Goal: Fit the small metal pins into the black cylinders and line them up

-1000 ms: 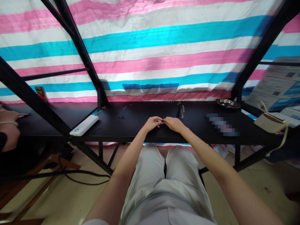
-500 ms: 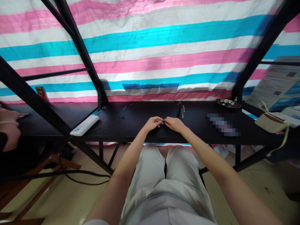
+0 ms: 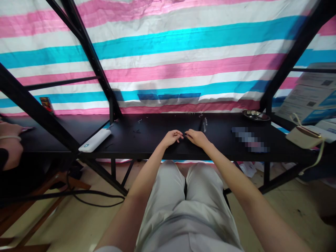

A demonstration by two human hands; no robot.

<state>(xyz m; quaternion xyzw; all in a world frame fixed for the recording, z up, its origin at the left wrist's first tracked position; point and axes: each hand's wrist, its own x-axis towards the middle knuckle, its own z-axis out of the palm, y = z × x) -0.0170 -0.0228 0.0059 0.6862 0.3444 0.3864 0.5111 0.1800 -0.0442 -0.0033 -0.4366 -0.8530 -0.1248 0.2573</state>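
Observation:
Both hands are over the front half of the black table (image 3: 157, 145), fingertips facing each other with a narrow gap between. My left hand (image 3: 173, 137) has its fingers curled and thumb drawn in; anything in it is too small to name. My right hand (image 3: 196, 137) is closed palm down, fingers bent together, with a tiny dark spot at the fingertips that I cannot make out. Just beyond the right hand lie a thin black stick-like item (image 3: 201, 124) and a row of small clear beads (image 3: 205, 124). Dark thread-like scraps (image 3: 137, 131) lie left of the left hand.
A white oblong device (image 3: 95, 140) sits at the table's left end. To the right are a blurred-out flat item (image 3: 249, 140), a shiny metal dish (image 3: 256, 115) and a cream pouch (image 3: 304, 136). Black frame posts (image 3: 96, 57) flank the table. Another person's arm (image 3: 12, 141) shows far left.
My right hand has drawn slightly away from the left, so the fingertips that met around a small dark thing now stand apart. My left hand has hardly moved.

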